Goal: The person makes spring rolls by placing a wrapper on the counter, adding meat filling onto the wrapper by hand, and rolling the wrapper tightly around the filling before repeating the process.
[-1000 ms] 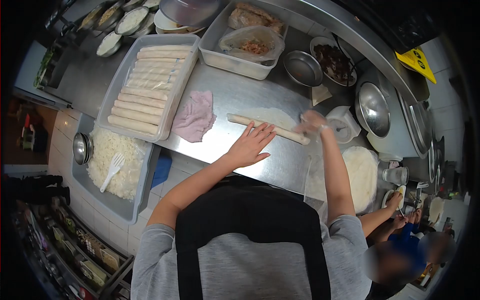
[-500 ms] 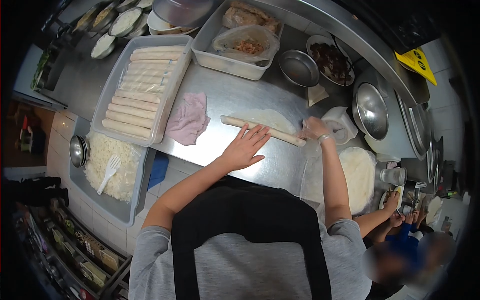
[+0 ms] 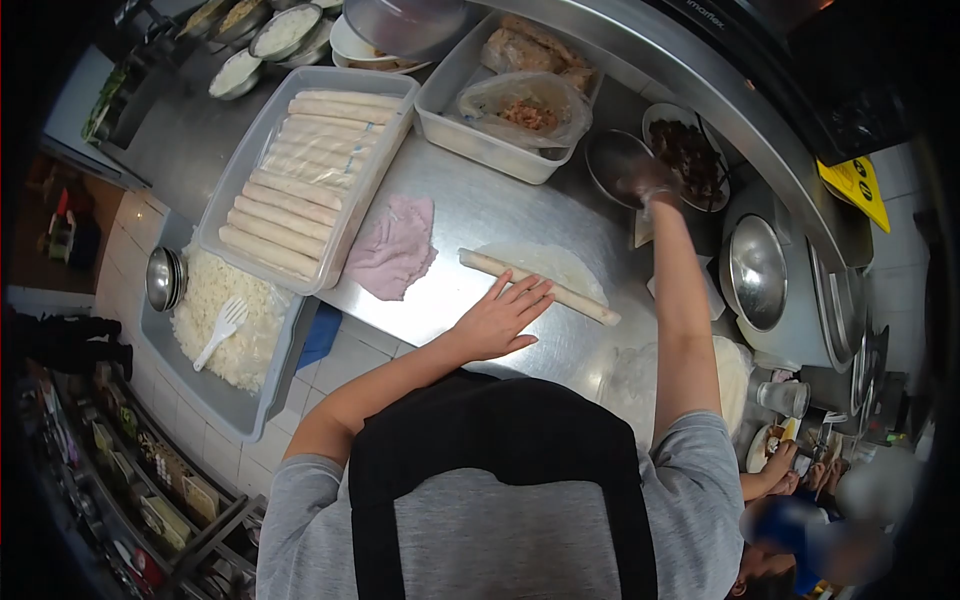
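Observation:
My left hand [image 3: 503, 316] lies with its fingers stretched over a long pale roll [image 3: 580, 301], touching it near its middle. The roll lies on a thin round wrapper [image 3: 548, 264] on the steel table. My right hand [image 3: 652, 184], which seems to wear a clear plastic glove, reaches over the near edge of a shallow metal bowl [image 3: 608, 158]. It is smeared by motion, so its fingers cannot be made out. A small beige scoop-like piece [image 3: 641, 231] sits just below that hand. Beside it is an oval dish of dark pieces [image 3: 688, 152].
At the left stands a clear bin [image 3: 213, 228] of finished rolls, with a pink cloth [image 3: 393, 247] beside it. Below are a grey tub [image 3: 262, 425] of white shreds and a white fork [image 3: 220, 333]. A white scale [image 3: 690, 285] and wrapped round sheets [image 3: 735, 385] lie right. Co-workers' hands [image 3: 778, 468] show lower right.
My right hand has left the roll's right end and moved up to the metal bowl. My left hand stays on the roll. The whole view has shifted slightly.

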A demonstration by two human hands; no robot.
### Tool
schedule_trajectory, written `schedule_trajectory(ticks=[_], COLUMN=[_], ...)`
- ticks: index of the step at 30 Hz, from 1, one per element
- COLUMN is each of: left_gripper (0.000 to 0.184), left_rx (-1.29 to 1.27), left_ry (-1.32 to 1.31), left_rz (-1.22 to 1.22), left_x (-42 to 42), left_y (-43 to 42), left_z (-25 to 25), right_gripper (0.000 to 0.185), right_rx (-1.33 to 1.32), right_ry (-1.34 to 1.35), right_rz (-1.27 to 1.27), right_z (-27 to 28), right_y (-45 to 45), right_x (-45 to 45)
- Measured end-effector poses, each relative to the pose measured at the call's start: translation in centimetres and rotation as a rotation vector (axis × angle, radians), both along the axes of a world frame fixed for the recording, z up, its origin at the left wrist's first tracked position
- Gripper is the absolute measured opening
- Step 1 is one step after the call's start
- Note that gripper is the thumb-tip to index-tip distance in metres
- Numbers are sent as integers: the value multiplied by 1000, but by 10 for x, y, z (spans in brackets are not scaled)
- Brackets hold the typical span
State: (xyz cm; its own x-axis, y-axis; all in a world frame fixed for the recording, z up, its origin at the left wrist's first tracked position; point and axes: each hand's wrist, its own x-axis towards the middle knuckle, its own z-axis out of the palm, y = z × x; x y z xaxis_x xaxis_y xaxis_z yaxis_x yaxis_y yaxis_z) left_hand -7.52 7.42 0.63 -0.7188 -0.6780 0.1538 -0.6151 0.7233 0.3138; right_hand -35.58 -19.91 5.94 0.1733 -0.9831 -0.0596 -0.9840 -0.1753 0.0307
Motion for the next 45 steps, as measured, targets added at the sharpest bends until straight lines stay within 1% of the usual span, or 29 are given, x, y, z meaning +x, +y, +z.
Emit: schedule_trajectory(ticks=[1, 2, 3, 5, 7, 9, 11, 12, 14, 15, 17, 21, 23, 26, 27, 29, 30, 32, 33, 35, 36, 38, 41, 43, 45], left_gripper=[70, 70, 70, 70, 71, 71, 71, 71, 71, 71, 71, 72, 72, 72, 72, 72, 72, 72, 72, 72, 72, 72, 70, 70, 68], left_rx=[1, 0, 5, -16, -20, -31, -40, -44, 8, 7, -52, -49, -33, -25, -30, -53, -76, -73, -71, -75, -82, -73, -74, -88, -74], left_ry=[4, 9, 9, 0, 2, 4, -6, -8, -26, -28, 15, 24, -10, -45, -37, 3, 43, 51, 52, 31, 9, 3, 9, 29, 47], left_rz=[-3, -10, -12, -5, -4, -4, 3, 7, 2, 12, 10, 17, 8, 4, 5, 12, 17, 20, 13, 5, 9, -2, 0, 0, -1], left_x=[0, 0, 0, 0, -1, -1, -1, -1, -1, 0, 0, 0, 0, 1, 1, 1, 0, 1, 0, 0, 0, -1, 0, -1, -1], left_y=[0, -1, 0, 0, 0, 1, 1, 1, 1, 2, 3, 3, 3, 2, 3, 3, 3, 3, 3, 3, 2, 2, 3, 1, 1], left_z=[0, 0, 0, 0, -1, -3, -3, -2, -1, -1, -2, -1, 1, 4, 4, -3, -6, -6, -7, -6, -5, -3, -7, -8, -7], right_gripper=[45, 44, 46, 48, 44, 42, 46, 46, 51, 51, 56, 57, 56, 55, 55, 58, 58, 55, 55, 57, 57, 56, 57, 55, 50], right_rx=[71, 90, 100, 210, 349, 375, 409, 405, 426, 426, 513, 554, 419, 414, 414, 538, 538, 454, 454, 541, 539, 448, 459, 447, 427], right_ry=[-83, -104, -196, -235, -782, -312, -312, -313, -199, -198, -34, -22, -125, -131, -132, -76, -72, -159, -159, -105, -113, -148, -98, -87, -184], right_rz=[20, 29, -3, -6, -44, 125, 187, 191, 102, 112, 149, 143, 108, 101, 102, 129, 134, 161, 156, 60, 45, 107, 96, 79, -15], right_z=[25, 61, 67, 84, 25, 45, 4, 0, -7, -11, -15, -5, -10, -7, -12, -31, -28, -18, -21, -21, -16, -4, -14, -16, -8], right_y=[7, 25, 30, 59, 68, 112, 128, 134, 143, 137, 119, 115, 124, 131, 125, 100, 98, 103, 100, 100, 109, 126, 129, 135, 160], right_x=[1, 15, 10, 30, 34, 93, 125, 139, 161, 158, 135, 132, 163, 188, 180, 141, 124, 100, 104, 130, 145, 168, 132, 80, 36])
